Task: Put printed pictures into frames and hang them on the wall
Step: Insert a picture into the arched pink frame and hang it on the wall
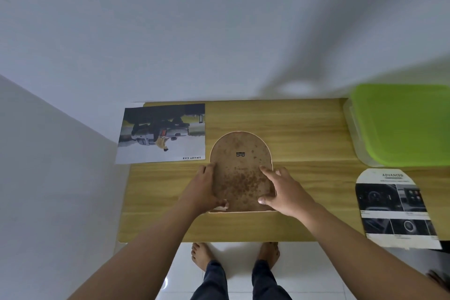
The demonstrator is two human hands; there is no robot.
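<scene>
Gripping the frame (pixel 239 175) by its left edge, the left hand (pixel 203 189) curls its fingers round the rim, thumb near the bottom corner. The right hand (pixel 283 192) lies spread on the backing by the right edge.

The one frame lies face down in the middle of the counter (pixel 304 134). It has an arched top, blotched brown backing and one small metal hanger (pixel 240 154).

Bare wood surrounds it.

There are two prints. A truck print (pixel 163 134) overhangs the far left corner and an arched print (pixel 394 207) overhangs the near right edge. One green-lidded box (pixel 401 124) stands far right by the wall (pixel 194 44).
</scene>
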